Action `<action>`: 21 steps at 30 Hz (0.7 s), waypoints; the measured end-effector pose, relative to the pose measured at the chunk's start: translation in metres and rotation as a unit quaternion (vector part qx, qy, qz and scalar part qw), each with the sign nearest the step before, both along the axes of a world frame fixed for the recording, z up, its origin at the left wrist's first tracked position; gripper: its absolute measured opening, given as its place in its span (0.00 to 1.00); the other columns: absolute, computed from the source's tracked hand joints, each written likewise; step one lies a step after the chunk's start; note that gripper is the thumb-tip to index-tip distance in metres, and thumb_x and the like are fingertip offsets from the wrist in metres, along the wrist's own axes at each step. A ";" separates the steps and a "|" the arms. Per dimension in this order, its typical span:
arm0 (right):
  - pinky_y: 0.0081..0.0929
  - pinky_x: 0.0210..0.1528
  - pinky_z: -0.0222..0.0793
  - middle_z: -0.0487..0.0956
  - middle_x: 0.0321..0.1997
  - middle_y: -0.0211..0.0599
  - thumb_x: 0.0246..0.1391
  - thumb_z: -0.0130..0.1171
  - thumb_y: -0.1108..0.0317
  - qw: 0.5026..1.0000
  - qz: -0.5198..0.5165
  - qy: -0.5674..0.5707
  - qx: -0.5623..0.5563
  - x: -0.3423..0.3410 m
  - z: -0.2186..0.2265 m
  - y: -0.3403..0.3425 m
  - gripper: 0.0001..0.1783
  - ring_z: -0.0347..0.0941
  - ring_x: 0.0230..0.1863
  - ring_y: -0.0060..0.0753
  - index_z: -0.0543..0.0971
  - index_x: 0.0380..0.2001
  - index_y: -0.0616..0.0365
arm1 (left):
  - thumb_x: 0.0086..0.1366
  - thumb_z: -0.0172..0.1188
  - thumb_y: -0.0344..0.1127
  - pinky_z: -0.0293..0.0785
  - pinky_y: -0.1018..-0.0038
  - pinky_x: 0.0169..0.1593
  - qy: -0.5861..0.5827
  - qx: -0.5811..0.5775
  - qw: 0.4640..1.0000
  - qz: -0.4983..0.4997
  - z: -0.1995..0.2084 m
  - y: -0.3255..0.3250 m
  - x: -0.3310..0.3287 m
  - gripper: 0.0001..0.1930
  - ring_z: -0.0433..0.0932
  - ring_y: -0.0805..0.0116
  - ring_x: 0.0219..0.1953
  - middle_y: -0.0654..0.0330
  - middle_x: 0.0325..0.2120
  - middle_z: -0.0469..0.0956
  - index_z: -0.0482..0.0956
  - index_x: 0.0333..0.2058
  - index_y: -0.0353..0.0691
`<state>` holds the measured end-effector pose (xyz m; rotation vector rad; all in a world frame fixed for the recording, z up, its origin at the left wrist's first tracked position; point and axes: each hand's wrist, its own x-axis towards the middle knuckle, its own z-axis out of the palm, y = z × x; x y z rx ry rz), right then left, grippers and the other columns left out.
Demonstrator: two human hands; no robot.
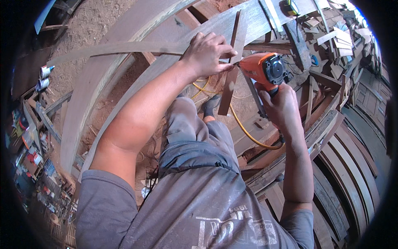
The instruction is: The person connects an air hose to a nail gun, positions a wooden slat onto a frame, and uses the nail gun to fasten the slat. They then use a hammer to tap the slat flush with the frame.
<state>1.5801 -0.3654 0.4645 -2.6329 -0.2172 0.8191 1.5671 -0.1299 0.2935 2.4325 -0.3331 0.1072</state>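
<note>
My right hand [281, 106] is wrapped round the handle of an orange and black nail gun [255, 66]. The gun's nose points left and meets a narrow wooden crosspiece [232, 85], close to my left fingertips. My left hand [207, 52] is closed, thumb and forefinger pinched at the crosspiece. A long, thin, bent wooden strip [137, 47] runs in from the left and passes under this hand; its end is hidden there. Beneath lies a wide pale curved board [228, 27]. A yellow air hose [244, 128] loops below the gun.
A tape measure [289, 7] lies on the board at the far right. Another broad curved plank [89, 95] stands to the left. Wood offcuts [340, 39] are heaped at the upper right. Curved timbers [348, 166] are stacked at the lower right, and clutter [35, 157] fills the left side.
</note>
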 end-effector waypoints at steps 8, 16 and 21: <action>0.45 0.47 0.78 0.87 0.35 0.56 0.63 0.65 0.60 0.997 -0.060 0.050 0.003 0.015 0.007 0.004 0.18 0.87 0.39 0.53 0.85 0.46 0.64 | 0.56 0.76 0.63 0.67 0.56 0.60 0.024 0.004 1.000 -0.003 0.004 -0.001 0.000 0.24 0.78 0.63 0.55 0.67 0.43 0.82 0.89 0.48 0.63; 0.41 0.41 0.76 0.85 0.30 0.48 0.63 0.67 0.60 0.999 -0.029 0.012 0.008 0.013 -0.001 0.005 0.16 0.83 0.34 0.45 0.85 0.45 0.63 | 0.56 0.77 0.61 0.67 0.57 0.60 0.024 0.001 1.000 -0.012 0.005 0.000 0.001 0.23 0.78 0.63 0.55 0.67 0.43 0.82 0.89 0.48 0.61; 0.33 0.29 0.72 0.79 0.20 0.36 0.66 0.66 0.59 0.999 -0.046 0.017 0.018 0.009 0.009 0.015 0.15 0.74 0.20 0.26 0.85 0.42 0.62 | 0.59 0.73 0.61 0.68 0.57 0.57 -0.006 0.005 1.000 0.001 0.002 0.001 -0.001 0.21 0.79 0.60 0.51 0.68 0.42 0.82 0.90 0.48 0.61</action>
